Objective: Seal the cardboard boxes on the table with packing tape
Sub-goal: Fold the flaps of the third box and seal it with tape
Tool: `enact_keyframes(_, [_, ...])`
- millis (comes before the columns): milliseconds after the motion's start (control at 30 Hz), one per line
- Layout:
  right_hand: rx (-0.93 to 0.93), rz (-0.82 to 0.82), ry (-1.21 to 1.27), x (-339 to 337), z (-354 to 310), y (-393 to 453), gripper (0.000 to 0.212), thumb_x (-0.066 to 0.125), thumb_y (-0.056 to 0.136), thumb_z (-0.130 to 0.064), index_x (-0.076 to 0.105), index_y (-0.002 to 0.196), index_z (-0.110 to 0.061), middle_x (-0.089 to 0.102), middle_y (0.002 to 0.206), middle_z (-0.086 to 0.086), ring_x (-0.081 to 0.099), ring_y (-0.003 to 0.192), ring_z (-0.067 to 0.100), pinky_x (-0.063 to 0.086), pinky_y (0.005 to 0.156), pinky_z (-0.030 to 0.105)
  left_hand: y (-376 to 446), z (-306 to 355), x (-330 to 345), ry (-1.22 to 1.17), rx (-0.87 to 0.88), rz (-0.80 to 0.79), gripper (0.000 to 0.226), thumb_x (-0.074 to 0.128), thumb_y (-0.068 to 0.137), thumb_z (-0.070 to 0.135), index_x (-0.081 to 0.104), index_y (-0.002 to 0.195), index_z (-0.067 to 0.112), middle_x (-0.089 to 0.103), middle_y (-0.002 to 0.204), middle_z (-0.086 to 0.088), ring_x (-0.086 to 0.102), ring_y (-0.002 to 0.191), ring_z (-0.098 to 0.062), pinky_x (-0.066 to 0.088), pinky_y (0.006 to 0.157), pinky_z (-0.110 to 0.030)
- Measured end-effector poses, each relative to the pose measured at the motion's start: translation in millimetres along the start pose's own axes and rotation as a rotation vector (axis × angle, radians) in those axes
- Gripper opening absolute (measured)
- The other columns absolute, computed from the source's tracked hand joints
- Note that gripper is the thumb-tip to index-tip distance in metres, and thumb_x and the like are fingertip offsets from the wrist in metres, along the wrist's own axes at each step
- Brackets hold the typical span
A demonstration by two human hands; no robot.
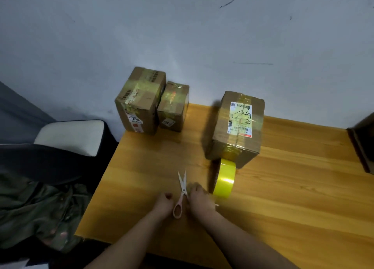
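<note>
The tape roll stands on edge on the table, just right of my right hand and touching the near face of the nearest box. A strip of its yellow tape runs from the roll up over that box's front and along the top, across the white label.

The scissors lie flat between my two hands, blades pointing away from me and slightly apart, pink handle loop toward me. My right hand rests on the table with fingers curled downward, its knuckles against the right side of the scissors near the pivot; whether the fingers actually pinch anything I cannot tell, as the hand is blurred. My left hand sits at the left of the handle with the fingers curled under, touching or nearly touching the loop; its hold I cannot make out either.

I count three boxes: the nearest one with the label, and two more at the far left corner against the wall, a taller box and a smaller box side by side and touching. All three carry yellow tape. One roll, one pair of scissors.
</note>
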State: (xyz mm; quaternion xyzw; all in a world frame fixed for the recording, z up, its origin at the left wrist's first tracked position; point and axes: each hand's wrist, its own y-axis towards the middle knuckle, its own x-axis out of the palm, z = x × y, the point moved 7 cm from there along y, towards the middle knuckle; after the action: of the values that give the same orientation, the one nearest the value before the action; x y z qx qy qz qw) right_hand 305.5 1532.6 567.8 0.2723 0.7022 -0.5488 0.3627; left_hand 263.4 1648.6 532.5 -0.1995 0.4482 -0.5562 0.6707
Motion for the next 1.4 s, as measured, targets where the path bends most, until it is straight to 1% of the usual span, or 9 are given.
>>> enact_keyframes(267, [0.144,-0.056,0.376,15.6,8.4,-6.1,0.033,0.050,0.098,-0.032,0.054,0.117,-0.006,0.057,0.124,0.016,0.057,0.114,0.030,0.046,0.090,0.033,-18.5,-0.6,12.4,-0.117,-0.037,-0.105,0.041,0.050,0.098,0.021,0.044,0.134,0.001,0.056,0.127,-0.019,0.056,0.114,-0.030,0.046,0.086,-0.033])
enact_keyframes(367, [0.077,-0.113,0.640,12.0,1.0,-11.8,0.022,0.050,0.098,-0.027,0.056,0.082,-0.013,0.065,0.089,0.007,0.064,0.091,0.029,0.051,0.061,0.026,-27.7,6.9,12.6,-0.181,-0.014,-0.190,0.031,0.042,0.100,0.031,0.063,0.105,0.008,0.067,0.074,-0.005,0.060,0.069,-0.015,0.039,0.061,-0.027])
enact_keyframes(433, [-0.021,-0.044,0.617,0.5,-4.3,-17.2,0.018,0.048,0.099,-0.026,0.058,0.101,-0.011,0.064,0.103,0.012,0.062,0.098,0.030,0.048,0.070,0.029,-36.1,17.5,10.7,-0.295,-0.005,-0.249,0.037,0.039,0.100,0.036,0.060,0.077,0.016,0.061,0.056,0.003,0.055,0.055,-0.008,0.036,0.060,-0.024])
enact_keyframes(567, [-0.177,0.154,0.365,-29.5,-1.0,-38.7,0.040,0.048,0.099,-0.029,0.043,0.133,-0.010,0.042,0.138,0.010,0.049,0.121,0.030,0.037,0.093,0.036,-44.1,51.4,0.3,-0.451,0.112,-0.210,0.016,0.054,0.095,0.026,0.059,0.085,0.014,0.062,0.078,-0.006,0.058,0.067,-0.015,0.048,0.054,-0.024])
enact_keyframes(767, [-0.255,0.223,1.013,-88.9,39.2,-71.0,0.022,0.041,0.103,-0.018,0.056,0.100,-0.002,0.054,0.088,0.001,0.050,0.084,0.008,0.037,0.076,0.021,-70.0,108.3,1.8,-0.564,0.323,-0.239,0.015,0.058,0.094,0.016,0.060,0.107,0.008,0.068,0.096,-0.011,0.065,0.082,-0.021,0.055,0.067,-0.027])
enact_keyframes(1000, [-0.160,-0.051,0.974,-111.9,106.0,-80.7,0.002,0.061,0.092,-0.025,0.063,0.091,-0.024,0.065,0.080,-0.007,0.053,0.058,0.000,0.027,0.048,0.017,-100.7,158.3,45.7,-0.546,0.497,-0.300,0.013,0.060,0.093,0.015,0.064,0.101,0.005,0.073,0.095,-0.011,0.068,0.090,-0.024,0.057,0.074,-0.030])
enact_keyframes(1100, [-0.149,-0.055,0.935,-110.3,124.0,-81.2,0.015,0.066,0.089,-0.029,0.061,0.075,-0.025,0.059,0.060,-0.013,0.047,0.050,0.001,0.026,0.046,0.017,-106.2,164.5,71.5,-0.534,0.500,-0.320,0.015,0.057,0.095,0.021,0.062,0.102,0.010,0.071,0.100,-0.004,0.066,0.095,-0.021,0.054,0.081,-0.034])
enact_keyframes(1267, [-0.084,-0.148,0.634,-114.4,183.6,-91.4,0.030,0.067,0.086,-0.046,0.055,0.081,-0.019,0.052,0.069,-0.006,0.045,0.057,0.007,0.033,0.053,0.019,-74.9,141.5,67.2,-0.407,0.346,0.126,0.032,0.056,0.094,0.034,0.052,0.115,0.010,0.057,0.118,-0.011,0.052,0.103,-0.024,0.040,0.089,-0.033])
enact_keyframes(1400, [0.020,-0.177,0.455,-122.8,234.0,-93.6,0.041,0.072,0.078,-0.054,0.052,0.079,-0.018,0.057,0.065,-0.017,0.047,0.068,0.010,0.033,0.063,0.024,-66.6,130.2,82.5,-0.439,0.212,0.130,0.059,0.040,0.098,0.048,0.043,0.137,0.005,0.045,0.138,-0.018,0.040,0.129,-0.033,0.031,0.102,-0.038])
